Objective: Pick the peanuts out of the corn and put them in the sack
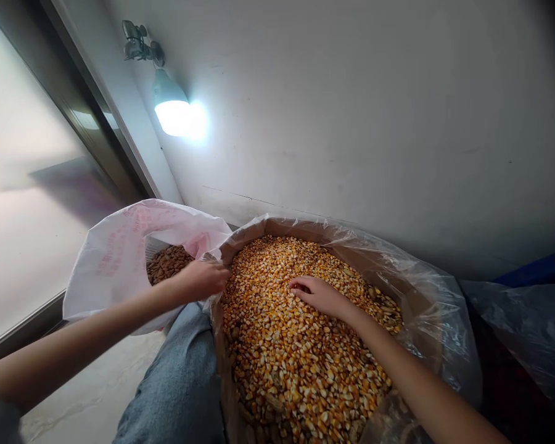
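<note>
A lit bulb (172, 114) threw cool white light from the upper left, its glow blown out against the wall (351, 123), which dimmed to grey toward the right. The upper right corner fell to black; the lower right lay in deep shadow. The pale panel (18, 259) at left carried a blurred, darker patch. Highlights glinted on the clear plastic (456, 320), while the corn kernels (287, 333) looked fairly sharp.

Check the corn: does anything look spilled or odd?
Yes: larger tan pods, apparently unshelled peanuts, lie at the right edge of the corn kernels, odd among small yellow grains. I see no spill on the visible floor.
</note>
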Motion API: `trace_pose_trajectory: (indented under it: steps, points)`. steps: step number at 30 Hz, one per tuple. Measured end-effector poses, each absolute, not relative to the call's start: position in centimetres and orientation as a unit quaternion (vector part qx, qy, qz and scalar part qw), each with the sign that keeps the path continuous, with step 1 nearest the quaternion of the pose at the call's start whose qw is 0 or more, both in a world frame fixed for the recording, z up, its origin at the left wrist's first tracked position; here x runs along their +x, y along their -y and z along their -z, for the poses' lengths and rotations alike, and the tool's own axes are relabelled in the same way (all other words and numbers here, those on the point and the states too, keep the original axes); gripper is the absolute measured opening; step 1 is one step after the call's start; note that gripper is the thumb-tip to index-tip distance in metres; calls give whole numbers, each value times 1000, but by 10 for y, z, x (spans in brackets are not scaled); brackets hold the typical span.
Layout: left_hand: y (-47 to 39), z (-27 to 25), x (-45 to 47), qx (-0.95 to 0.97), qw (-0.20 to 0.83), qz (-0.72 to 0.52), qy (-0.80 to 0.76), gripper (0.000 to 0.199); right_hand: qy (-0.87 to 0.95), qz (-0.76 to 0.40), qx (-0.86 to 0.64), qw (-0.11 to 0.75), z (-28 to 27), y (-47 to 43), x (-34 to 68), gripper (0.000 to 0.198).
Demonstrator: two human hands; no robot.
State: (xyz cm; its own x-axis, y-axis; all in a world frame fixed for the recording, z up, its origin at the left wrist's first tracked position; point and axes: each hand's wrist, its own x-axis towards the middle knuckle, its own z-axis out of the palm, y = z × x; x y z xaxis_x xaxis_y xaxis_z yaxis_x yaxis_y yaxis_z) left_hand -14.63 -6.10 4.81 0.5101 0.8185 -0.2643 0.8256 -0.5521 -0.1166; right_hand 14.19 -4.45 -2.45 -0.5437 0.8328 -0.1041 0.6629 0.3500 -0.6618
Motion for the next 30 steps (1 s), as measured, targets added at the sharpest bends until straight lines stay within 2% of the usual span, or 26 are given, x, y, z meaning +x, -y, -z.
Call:
trace_pose_trajectory:
  steps: [1,3,8,13,17,22,25,28,30]
  points:
    - [61,-37,-131,882,9,204,-425,22,811,-335,-463,129,25,45,142,25]
    - [59,-16,-104,874,19,247,-417,16,809,-335,-464,133,24,46,142,26]
    - [49,11,-88,868,38,261,-421,16,803,-355,-468,102,19,47,142,28]
    - [47,-7,-114,875,75,181,-444,10,814,-346,-453,110,22,44,142,25]
    - [42,-25,-138,858,110,99,-492,21,816,-343,-451,116,25,43,143,23]
    - [48,-16,-140,817,276,19,-506,31,814,-339,-457,115,27,42,143,23]
    - [47,-10,-139,787,332,-34,-518,36,813,-342,-456,121,27,43,143,23]
    - [39,-25,-160,751,292,-100,-583,37,810,-345,-458,121,25,44,143,23]
    - [37,-42,-182,731,155,-109,-656,35,809,-346,-462,116,23,45,142,22]
